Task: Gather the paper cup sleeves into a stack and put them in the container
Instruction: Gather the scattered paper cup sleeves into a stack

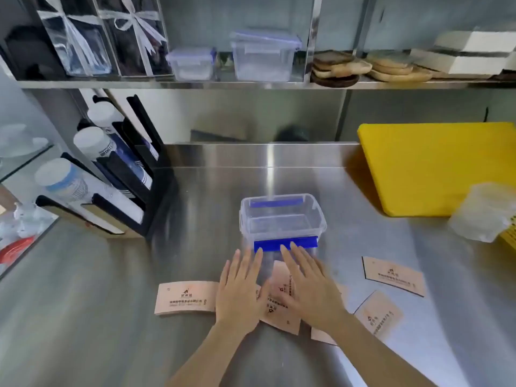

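Observation:
Several flat pink paper cup sleeves lie scattered on the steel counter. One sleeve [185,298] is at the left, one [280,303] lies between my hands, one [381,317] is at the right and one [393,275] is further right. A clear plastic container [282,219] with blue clips stands open just beyond my fingertips. My left hand [240,291] and my right hand [310,286] are both flat, palms down, fingers apart, over the middle sleeves. Neither hand holds anything.
A yellow cutting board [435,166] leans at the back right. A stack of clear lids [485,212] sits at the right edge. A black cup dispenser rack [111,177] stands at the left. A shelf above holds plastic boxes [264,55] and wooden coasters [371,67].

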{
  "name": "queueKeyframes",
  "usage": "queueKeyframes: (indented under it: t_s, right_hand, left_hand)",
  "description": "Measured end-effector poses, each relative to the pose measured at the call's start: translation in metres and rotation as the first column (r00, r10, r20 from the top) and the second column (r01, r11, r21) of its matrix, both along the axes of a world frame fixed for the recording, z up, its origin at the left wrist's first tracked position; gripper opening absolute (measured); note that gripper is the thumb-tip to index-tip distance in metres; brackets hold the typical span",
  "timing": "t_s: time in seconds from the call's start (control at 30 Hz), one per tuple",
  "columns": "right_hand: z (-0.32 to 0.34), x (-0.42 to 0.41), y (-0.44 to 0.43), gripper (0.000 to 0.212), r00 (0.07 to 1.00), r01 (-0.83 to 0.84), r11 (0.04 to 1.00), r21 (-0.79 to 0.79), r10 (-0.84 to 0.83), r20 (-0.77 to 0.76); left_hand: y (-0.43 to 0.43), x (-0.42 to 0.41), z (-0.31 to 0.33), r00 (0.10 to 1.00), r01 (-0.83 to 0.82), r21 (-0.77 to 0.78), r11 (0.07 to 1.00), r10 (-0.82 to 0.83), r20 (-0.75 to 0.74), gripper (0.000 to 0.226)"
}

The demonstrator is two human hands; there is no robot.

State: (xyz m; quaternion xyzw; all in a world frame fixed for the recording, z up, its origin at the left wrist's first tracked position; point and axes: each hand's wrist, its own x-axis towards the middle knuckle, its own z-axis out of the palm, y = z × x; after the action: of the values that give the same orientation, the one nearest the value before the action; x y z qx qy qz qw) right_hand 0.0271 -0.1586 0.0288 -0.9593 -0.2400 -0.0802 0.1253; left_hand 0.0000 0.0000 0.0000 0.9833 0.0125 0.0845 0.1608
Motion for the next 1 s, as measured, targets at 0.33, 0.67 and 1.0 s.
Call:
queueKeyframes:
  t_s: [0.33, 0.67, 1.0]
  right_hand:
    - [-0.054, -0.014, -0.008, 0.085, 0.941, -0.132, 0.989, -0.069, 0.103, -0.324]
    - [-0.044, -0.001, -0.001, 0.061, 0.883, -0.093, 0.995, 0.037, 0.099, -0.458]
    - [-0.020, 0.054, 0.001, 0.032, 0.818, 0.194, 0.926, 0.325, 0.030, -0.574]
  left_hand:
    - [-0.004, -0.018, -0.033, 0.955, 0.025, -0.033, 0.999, -0.034, -0.295, 0.064]
    - [0.005, -0.010, -0.008, 0.931, -0.247, -0.575, 0.780, 0.025, -0.365, 0.053]
    - [0.016, -0.025, -0.001, 0.943, -0.273, -0.707, 0.653, 0.037, -0.331, 0.018]
